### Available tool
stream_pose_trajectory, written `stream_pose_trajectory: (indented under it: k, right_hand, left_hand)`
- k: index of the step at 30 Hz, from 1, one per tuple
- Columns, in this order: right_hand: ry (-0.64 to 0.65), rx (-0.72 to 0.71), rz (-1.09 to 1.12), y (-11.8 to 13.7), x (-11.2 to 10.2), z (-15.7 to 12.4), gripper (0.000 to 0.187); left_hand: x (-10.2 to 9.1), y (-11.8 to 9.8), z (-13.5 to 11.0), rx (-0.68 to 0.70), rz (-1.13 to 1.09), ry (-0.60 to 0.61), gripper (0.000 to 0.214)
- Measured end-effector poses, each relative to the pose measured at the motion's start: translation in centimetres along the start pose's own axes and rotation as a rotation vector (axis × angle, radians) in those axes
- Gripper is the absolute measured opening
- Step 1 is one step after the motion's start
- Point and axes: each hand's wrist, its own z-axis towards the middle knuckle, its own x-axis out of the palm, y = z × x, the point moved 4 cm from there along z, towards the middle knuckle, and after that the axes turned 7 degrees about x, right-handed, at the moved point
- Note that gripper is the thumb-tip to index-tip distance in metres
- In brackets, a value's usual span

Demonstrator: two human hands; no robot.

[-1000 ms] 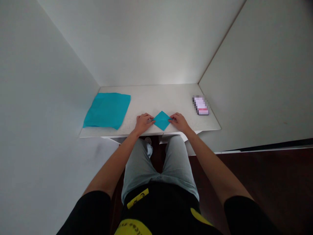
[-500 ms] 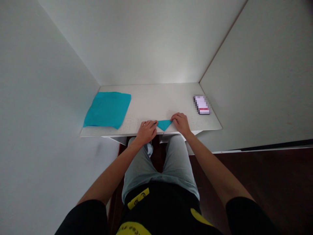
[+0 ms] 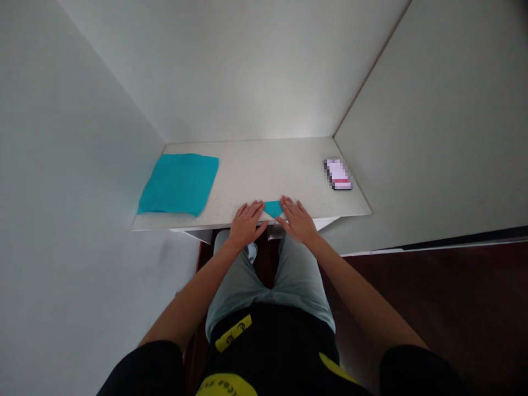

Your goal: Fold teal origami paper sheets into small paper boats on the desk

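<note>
A small teal paper [image 3: 273,208], folded into a triangle, lies near the front edge of the white table [image 3: 264,170]. My left hand [image 3: 246,222] rests flat on its left part, fingers stretched out. My right hand [image 3: 296,219] lies flat on its right part, fingers spread. Most of the triangle is hidden beneath both hands; only the middle strip shows between them.
A stack of flat teal paper sheets [image 3: 180,183] lies at the table's left. A blurred small device [image 3: 338,174] sits at the right, near the wall. White walls close in the table on three sides. My knees are under the front edge.
The teal square was folded in half into a triangle. Both hands then moved inward and flattened onto it, fingers opening from a pinch to a flat press.
</note>
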Motion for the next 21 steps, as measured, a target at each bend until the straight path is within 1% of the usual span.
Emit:
stream_pose_trajectory:
  k: [2,4,6,9,11,13,15,17,19,21]
  right_hand:
    - [-0.002,0.011,-0.022,-1.4,-0.8,-0.6,0.071]
    - [0.003,0.012,-0.027,-2.1,-1.4,-1.1,0.070]
    - [-0.007,0.015,-0.017,-2.4,-1.6,-1.3,0.069]
    - [-0.046,0.024,0.013,-2.2,-1.6,-1.4,0.073]
    - [-0.065,0.023,0.046,-2.1,-1.5,-1.5,0.075]
    - [-0.067,0.015,0.093,-2.2,-1.5,-1.6,0.075]
    - [-0.077,0.023,0.163,-2.5,-1.8,-1.6,0.073]
    - [-0.105,0.047,0.257,-2.9,-2.2,-1.5,0.071]
    - [-0.144,0.076,0.372,-3.2,-2.6,-1.0,0.069]
    - [-0.169,0.107,0.513,-3.3,-2.9,-0.1,0.066]
  left_hand:
    - [0.0,-0.1,0.0,-0.001,0.001,-0.007,0.061]
    - [0.0,-0.1,-0.1,-0.008,0.003,-0.020,0.062]
    - [0.0,-0.1,0.0,-0.020,0.008,-0.038,0.063]
    - [0.1,-0.2,0.1,-0.046,0.021,-0.042,0.065]
    - [0.1,-0.4,0.3,-0.068,0.021,-0.038,0.059]
    - [0.0,-0.6,0.5,-0.086,-0.006,-0.045,0.047]
    - [-0.1,-0.6,0.8,-0.099,-0.077,-0.075,0.033]
    - [-0.2,-0.2,1.2,-0.138,-0.187,-0.135,0.024]
    - [0.0,0.9,1.8,-0.216,-0.362,-0.206,0.026]
    - [0.5,2.1,2.7,-0.312,-0.608,-0.248,0.032]
